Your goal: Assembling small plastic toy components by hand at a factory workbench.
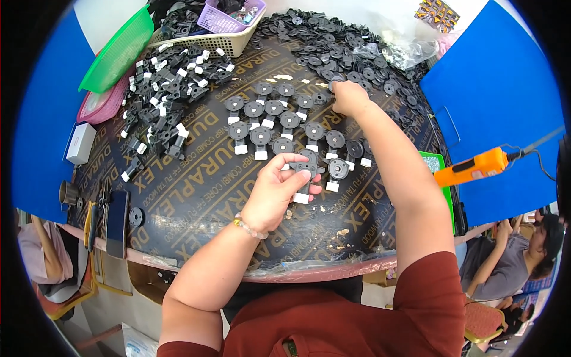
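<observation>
My left hand is closed on a black plastic part with a white block at its lower end, held between thumb and fingers above the table. Farther off, my right hand reaches to the near edge of a heap of black plastic discs. Its fingers are pinched at a black disc; how firmly they grip it is partly hidden. Between the hands stand loose rows of assembled black parts, each with a round disc on top and a white end. One more such part lies right beside my left hand.
Left lies a pile of black pieces with white ends. Behind it are a green basket and a cream basket. An orange electric screwdriver rests by a green tray at right. A phone lies near the left edge.
</observation>
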A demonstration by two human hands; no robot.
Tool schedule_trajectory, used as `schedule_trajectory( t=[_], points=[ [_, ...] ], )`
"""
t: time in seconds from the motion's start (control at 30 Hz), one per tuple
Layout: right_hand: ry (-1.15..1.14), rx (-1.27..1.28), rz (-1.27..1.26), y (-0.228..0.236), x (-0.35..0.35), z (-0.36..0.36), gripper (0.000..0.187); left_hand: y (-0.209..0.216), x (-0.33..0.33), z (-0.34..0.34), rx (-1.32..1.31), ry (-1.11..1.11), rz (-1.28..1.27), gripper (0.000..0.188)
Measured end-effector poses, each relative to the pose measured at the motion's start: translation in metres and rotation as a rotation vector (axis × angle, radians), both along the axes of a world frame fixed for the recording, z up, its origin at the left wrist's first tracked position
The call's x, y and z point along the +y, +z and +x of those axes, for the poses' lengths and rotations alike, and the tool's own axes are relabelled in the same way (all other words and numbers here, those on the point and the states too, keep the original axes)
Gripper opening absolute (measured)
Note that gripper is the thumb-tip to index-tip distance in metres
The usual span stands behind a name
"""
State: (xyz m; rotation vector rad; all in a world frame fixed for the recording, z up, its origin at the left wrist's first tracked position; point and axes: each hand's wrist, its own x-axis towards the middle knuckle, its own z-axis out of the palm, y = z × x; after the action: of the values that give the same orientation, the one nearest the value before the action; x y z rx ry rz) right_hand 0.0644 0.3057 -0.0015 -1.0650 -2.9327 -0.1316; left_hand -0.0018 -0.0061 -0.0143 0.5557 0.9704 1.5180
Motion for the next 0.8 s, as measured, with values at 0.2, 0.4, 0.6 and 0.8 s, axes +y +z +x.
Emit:
schedule_trajectory(
  t=[0.2,0.4,0.6,0.8],
  points=[
    [-0.031,-0.049,0.035,0.005,-0.013,0.006,0.028,-0.001,-0.001,-0.001,-0.024,0.036,0.009,0.032],
    [-0.307,0.477,-0.415,-0.011,0.019,0.041,0.036,0.005,0.002,-0.002,-0.133,0.083,0.0,0.028],
    [-0.184,0.415,-0.368,-0.009,0.027,0.062,0.044,0.008,0.001,0.0,-0.096,0.093,0.017,0.03],
    [0.02,0.211,-0.299,-0.011,0.025,0.072,0.035,0.008,0.001,-0.001,-0.121,0.073,0.04,0.034]
  ],
)
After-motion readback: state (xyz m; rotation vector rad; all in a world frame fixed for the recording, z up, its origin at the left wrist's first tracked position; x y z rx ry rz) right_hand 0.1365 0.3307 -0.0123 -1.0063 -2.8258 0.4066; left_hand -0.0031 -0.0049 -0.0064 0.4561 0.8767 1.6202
